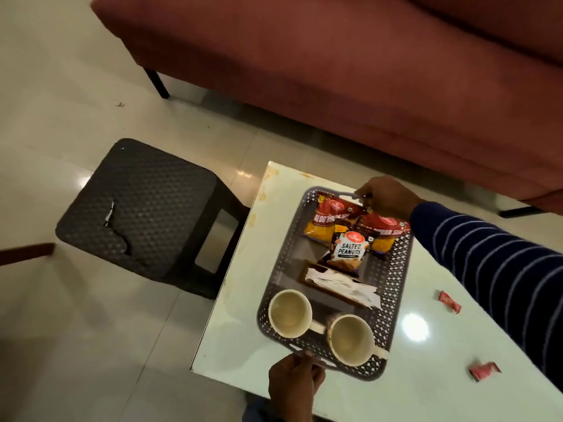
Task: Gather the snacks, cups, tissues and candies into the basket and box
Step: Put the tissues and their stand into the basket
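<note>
A grey perforated basket (393, 269) rests on the white table (426, 376). Inside lie two red-and-yellow snack packets (327, 219), a salted peanuts packet (348, 254), a brown box holding white tissues (341, 284) and two cream cups (289, 312) (350, 339). My left hand (292, 382) grips the basket's near handle. My right hand (387, 194) grips the far handle, its sleeve dark blue with stripes. Two red candies (449, 301) (484, 370) lie on the table to the right of the basket.
A dark woven stool (137, 208) with a torn top stands left of the table. A maroon sofa (335, 71) runs behind the table. Pale tiled floor (61, 330) surrounds them.
</note>
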